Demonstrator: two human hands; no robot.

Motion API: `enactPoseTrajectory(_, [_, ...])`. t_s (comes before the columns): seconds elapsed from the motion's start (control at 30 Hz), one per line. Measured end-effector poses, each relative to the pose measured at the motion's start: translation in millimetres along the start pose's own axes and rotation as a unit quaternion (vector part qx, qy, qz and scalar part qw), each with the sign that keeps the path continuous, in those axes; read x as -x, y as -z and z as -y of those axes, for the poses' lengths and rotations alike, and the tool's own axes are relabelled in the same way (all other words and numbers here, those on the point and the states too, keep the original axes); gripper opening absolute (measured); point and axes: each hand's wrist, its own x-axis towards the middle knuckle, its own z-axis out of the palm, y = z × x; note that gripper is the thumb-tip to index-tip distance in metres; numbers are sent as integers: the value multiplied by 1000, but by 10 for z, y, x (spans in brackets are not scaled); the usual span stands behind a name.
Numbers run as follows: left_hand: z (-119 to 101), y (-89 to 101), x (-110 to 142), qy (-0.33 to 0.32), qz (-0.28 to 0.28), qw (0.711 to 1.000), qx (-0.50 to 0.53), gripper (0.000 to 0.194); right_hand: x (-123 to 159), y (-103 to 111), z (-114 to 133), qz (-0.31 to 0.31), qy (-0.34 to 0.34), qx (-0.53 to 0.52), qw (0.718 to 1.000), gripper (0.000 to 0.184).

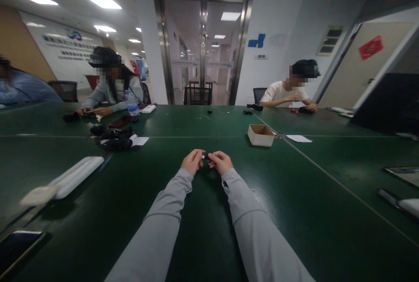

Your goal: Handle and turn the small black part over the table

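My left hand [192, 161] and my right hand [220, 161] meet over the dark green table [294, 212], both arms in grey sleeves. Between their pinched fingertips sits a small dark part [205, 156] with a light metal bit; it is too small to name. Both hands are closed around it. A small open cardboard box [261, 135] stands to the right beyond my hands.
A white oblong case [77, 176] and a phone [18, 247] lie at left; black parts [114, 139] are piled further back. A paper slip [299, 139] lies right of the box. Three other people sit at the far and left sides. A dark screen [386, 103] stands at right.
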Motion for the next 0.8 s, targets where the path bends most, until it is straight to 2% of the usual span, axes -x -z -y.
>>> enactPoseTrajectory(0.13, [15,1,-6,-16,-7,1000,16,31,5,6,6,8,2,3,1000,35])
enactPoseTrajectory(0.27, [21,3,-15,-7,-6,1000,2,30,12,6,18,21,-6,3,1000,33])
enactPoseTrajectory(0.8, [28,5,-16,-4,-12,1000,3,29,17,-20,39,-1,-23,-5,1000,32])
